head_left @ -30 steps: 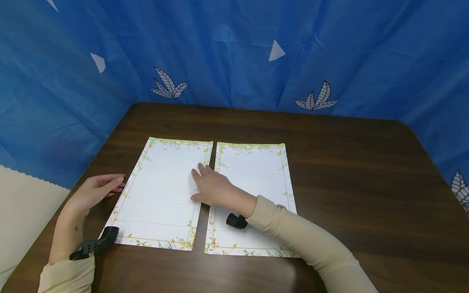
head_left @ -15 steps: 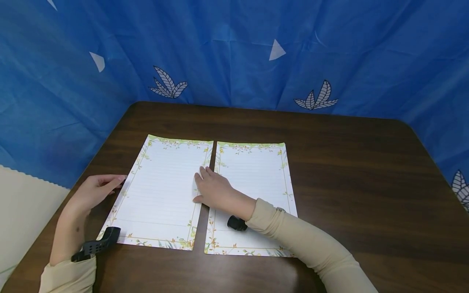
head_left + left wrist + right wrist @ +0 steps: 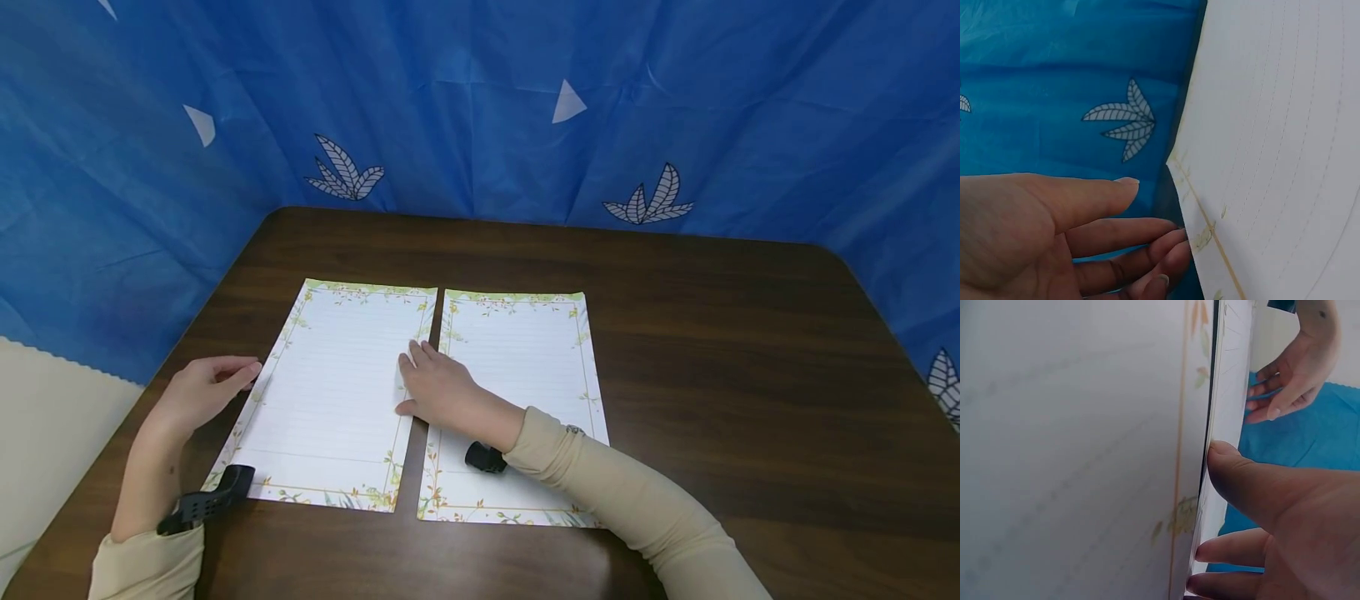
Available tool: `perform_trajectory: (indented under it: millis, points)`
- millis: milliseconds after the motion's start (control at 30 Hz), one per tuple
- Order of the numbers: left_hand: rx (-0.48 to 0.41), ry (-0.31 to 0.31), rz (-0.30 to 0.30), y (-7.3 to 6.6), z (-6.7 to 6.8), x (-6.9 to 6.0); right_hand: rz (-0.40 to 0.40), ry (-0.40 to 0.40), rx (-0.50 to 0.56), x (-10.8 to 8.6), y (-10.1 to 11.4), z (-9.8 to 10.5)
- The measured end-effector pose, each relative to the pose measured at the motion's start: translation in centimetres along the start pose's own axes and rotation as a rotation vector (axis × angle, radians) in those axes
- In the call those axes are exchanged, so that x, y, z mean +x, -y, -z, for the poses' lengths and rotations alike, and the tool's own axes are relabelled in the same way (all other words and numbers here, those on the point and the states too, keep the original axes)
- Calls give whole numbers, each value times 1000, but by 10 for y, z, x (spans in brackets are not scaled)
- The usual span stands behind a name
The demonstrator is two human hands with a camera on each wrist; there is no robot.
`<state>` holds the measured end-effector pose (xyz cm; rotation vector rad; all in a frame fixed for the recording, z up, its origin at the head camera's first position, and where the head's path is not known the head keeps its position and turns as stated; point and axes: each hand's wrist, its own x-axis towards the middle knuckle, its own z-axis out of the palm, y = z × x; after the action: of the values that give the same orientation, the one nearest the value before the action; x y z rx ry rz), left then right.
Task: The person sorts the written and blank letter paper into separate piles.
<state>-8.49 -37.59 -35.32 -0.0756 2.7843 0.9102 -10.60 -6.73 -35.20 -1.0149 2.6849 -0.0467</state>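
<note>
Two sheets of lined paper with a leafy printed border lie side by side in the head view, a narrow gap between them. At the outer edge of the left sheet is my left hand. Its fingertips meet that edge in the left wrist view, while the thumb stays off the paper. My right hand rests with spread fingers on the left sheet's inner edge. The right forearm crosses above the right sheet and hides part of it. The right thumb touches the paper edge in the right wrist view.
The sheets are on a dark wooden table. A blue curtain with white leaf prints hangs behind and to the left of it. Black wrist mounts sit on both forearms.
My left hand has shifted slightly right, up to the left sheet's edge. That sheet's far left corner rose a little and then came down. My right hand has moved slightly right.
</note>
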Motion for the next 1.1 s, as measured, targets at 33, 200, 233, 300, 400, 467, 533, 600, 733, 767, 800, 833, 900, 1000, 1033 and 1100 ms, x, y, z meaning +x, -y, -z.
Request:
perform_trajectory:
  millis: [33,200,233,300,400,467,533,600,733,767,800,833,900,1000,1033,1100]
  points:
    - [-2,6,7,1,0,0,-1,0,-1,0,0,0]
    - [-18,24,27,2,1,1,4,-6,-4,0,-1,-1]
    - [-20,24,26,1,1,0,5,-8,-6,0,-1,-1]
    - [-21,21,18,0,1,0,5,-9,-6,0,-1,-1]
    - [-15,18,5,-4,1,-2,5,-9,-5,-1,-1,-1]
    - [-6,13,-1,-4,1,-3,6,-11,-4,-1,-1,0]
    - [-1,-17,-17,-3,1,-4,9,-12,-3,-1,-1,0]
    - [-9,-71,-51,0,0,-4,11,-13,0,-1,-1,0]
    - [-79,-148,-107,6,1,-4,6,-10,6,-1,-1,0]
    - [-105,-144,-110,8,2,-4,5,-8,5,-2,-1,0]
    - [-131,-134,-105,9,2,-4,3,-7,7,-2,-1,0]
    - [-151,-124,-100,10,3,-3,2,-5,7,-2,-1,0]
    - [-191,-103,-88,12,4,-3,2,-1,11,-2,-1,1]
    - [-243,-73,-77,13,3,-2,3,1,12,-1,-1,1]
    - [-258,-60,-74,13,3,-1,3,1,10,-1,-1,1]
    - [-282,-23,-56,14,2,0,3,1,5,-1,0,2]
